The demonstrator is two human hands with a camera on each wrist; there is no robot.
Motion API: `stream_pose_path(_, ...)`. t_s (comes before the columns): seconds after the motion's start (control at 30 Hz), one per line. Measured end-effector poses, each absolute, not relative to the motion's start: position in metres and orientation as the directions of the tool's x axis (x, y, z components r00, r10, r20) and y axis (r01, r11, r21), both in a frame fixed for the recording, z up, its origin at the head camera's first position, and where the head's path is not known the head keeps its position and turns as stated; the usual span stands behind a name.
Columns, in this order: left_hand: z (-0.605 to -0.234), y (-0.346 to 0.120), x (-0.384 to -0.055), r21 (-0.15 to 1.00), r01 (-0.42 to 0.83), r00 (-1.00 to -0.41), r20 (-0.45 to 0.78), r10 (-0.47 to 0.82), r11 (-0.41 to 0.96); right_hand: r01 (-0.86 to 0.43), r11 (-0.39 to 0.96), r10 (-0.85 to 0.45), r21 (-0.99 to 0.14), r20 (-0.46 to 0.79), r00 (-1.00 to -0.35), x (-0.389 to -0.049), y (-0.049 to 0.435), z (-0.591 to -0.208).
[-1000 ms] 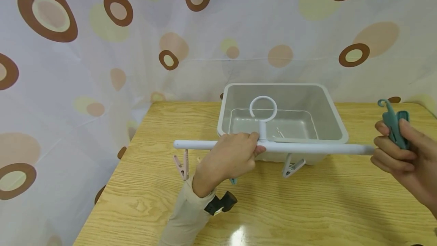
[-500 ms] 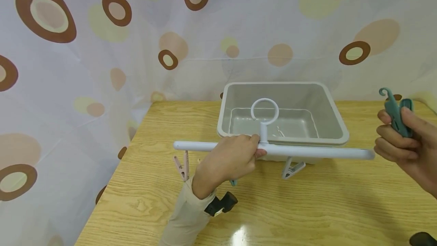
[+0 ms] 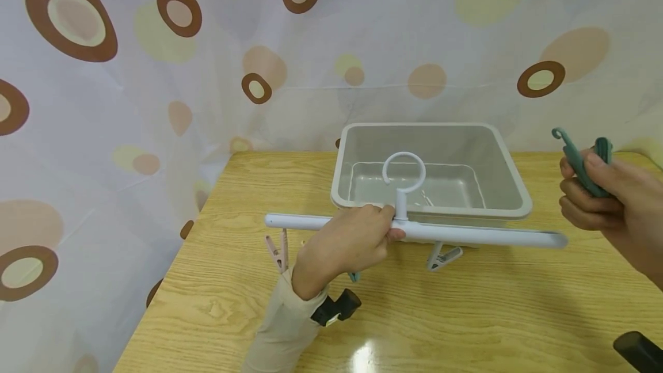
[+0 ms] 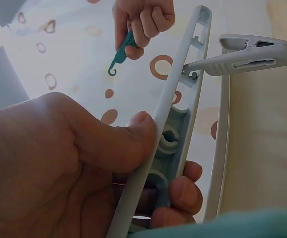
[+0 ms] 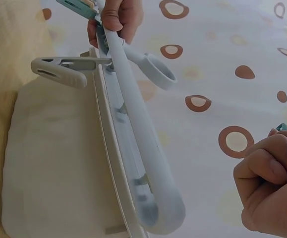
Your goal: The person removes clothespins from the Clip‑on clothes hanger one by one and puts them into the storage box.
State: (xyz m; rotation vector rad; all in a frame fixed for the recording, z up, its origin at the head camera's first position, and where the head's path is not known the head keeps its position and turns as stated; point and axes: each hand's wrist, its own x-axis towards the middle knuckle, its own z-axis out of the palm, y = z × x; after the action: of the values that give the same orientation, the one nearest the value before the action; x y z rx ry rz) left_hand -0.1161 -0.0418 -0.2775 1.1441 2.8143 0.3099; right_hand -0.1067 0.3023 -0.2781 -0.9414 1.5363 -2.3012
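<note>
My left hand (image 3: 344, 240) grips the middle of a white hanger bar (image 3: 481, 235), just left of the stem of its round hook (image 3: 423, 171). A grey clip (image 3: 445, 259) hangs from the bar to the right of that hand, a pinkish clip (image 3: 282, 252) near the left end. Part of a teal clip (image 3: 354, 276) shows below the hand. Beyond the bar's right end, my right hand (image 3: 613, 200) holds a teal clip with a curled hook (image 3: 575, 160) between thumb and fingers, off the table. Small slotted holders (image 4: 190, 75) line the bar's underside in the left wrist view.
A pale grey plastic bin (image 3: 425, 140) stands behind the bar on the wooden table (image 3: 207, 304), with small white pieces (image 3: 426, 198) inside. A patterned cloth (image 3: 331, 33) hangs behind the table.
My right hand has risen, then shifted slightly left, turning the teal clip. The bar's right end has dipped a little, while my left hand keeps its hold.
</note>
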Motion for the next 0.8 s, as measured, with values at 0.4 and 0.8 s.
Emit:
stream_pose_path(0.4,-0.276,-0.042,-0.114,0.212,0.68,-0.711,-0.043,0.702,0.701,-0.471,0.209,-0.366,-0.857,0.378,-0.85,-0.115,0.281,-0.256)
stream_pose_path(0.8,-0.276,-0.042,-0.113,0.228,0.686,-0.701,-0.049,0.712,0.691,-0.468,0.662,-0.266,-0.585,0.401,-0.877,-0.122,0.258,-0.248)
